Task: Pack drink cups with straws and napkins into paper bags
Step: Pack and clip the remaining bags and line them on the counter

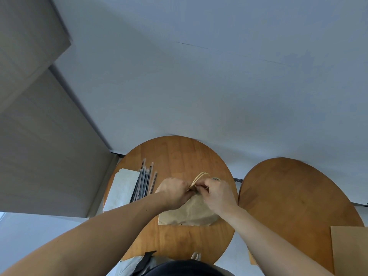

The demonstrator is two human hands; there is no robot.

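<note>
A brown paper bag (191,214) sits on the round wooden counter (179,154). Its long axis runs away from the person, with the folded bottom nearest and the pale twine handles (200,177) at the far end. What it holds is hidden. The left hand (175,193) and right hand (218,194) meet at its mouth, each pinching the top edge. To the left lie black wrapped straws (144,184) beside white paper napkins (122,188), both lengthwise.

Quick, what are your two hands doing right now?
Left hand: closed, pinching the top of the paper bag.
Right hand: closed, pinching the same bag's top beside the handles.
</note>
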